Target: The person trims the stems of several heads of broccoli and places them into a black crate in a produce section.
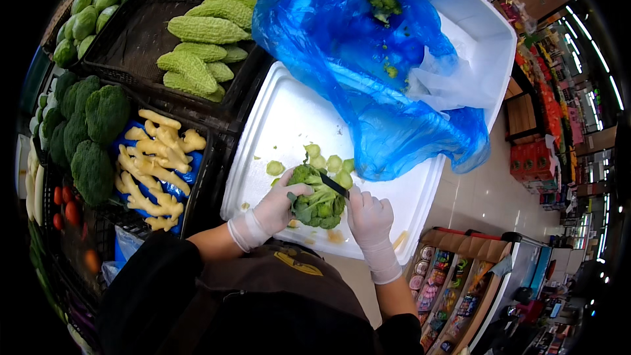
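My gloved left hand (276, 204) grips a broccoli head (323, 207) from its left side, with the stem side facing up. In my gloved right hand (370, 219) is a knife (335, 186) with a dark blade, which lies across the broccoli's stem area. Just beyond the broccoli, several pale green stem slices (334, 163) lie on a white foam lid (291, 118). Farther off, a blue plastic bag (320, 44) spreads over a white foam box (493, 24), with a small broccoli piece (384, 6) and green crumbs inside. The knife's handle is hidden in my right hand.
On the left, black crates (212, 158) hold ginger (157, 158), broccoli heads (88, 123), tomatoes (72, 213) and bitter melons (197, 59). Green cabbages (84, 22) sit at the far left. A shelf of packaged goods (438, 281) stands at the lower right beyond the tiled floor (483, 197).
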`<state>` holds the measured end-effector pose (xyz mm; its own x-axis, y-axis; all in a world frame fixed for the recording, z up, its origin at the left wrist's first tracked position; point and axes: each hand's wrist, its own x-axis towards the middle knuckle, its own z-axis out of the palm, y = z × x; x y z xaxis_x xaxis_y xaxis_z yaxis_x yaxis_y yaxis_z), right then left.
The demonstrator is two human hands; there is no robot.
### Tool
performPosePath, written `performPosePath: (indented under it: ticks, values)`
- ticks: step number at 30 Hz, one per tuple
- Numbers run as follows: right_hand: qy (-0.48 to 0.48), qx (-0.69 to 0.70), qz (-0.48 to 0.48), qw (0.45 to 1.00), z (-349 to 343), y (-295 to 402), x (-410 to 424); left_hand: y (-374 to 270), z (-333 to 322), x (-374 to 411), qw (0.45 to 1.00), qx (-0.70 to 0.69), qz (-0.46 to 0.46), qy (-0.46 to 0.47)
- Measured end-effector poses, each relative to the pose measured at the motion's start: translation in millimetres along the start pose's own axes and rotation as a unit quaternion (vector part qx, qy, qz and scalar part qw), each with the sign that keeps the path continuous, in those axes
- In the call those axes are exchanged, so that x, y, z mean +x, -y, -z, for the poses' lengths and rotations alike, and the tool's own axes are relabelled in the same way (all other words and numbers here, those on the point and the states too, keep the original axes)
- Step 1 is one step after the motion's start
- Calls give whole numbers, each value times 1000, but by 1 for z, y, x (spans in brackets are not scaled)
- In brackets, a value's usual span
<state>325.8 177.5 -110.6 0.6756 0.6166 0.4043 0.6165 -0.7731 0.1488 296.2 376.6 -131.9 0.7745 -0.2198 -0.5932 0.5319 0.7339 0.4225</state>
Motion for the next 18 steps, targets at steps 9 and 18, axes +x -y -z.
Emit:
performPosePath:
  ticks: [9,18]
  values:
    - [42,13,17,999,-32,22,-4,13,38,-17,997,-30,-43,-58]
    - [310,-30,-157,937,-49,-10,-54,1,67,-33,991,-56,-107,-51]
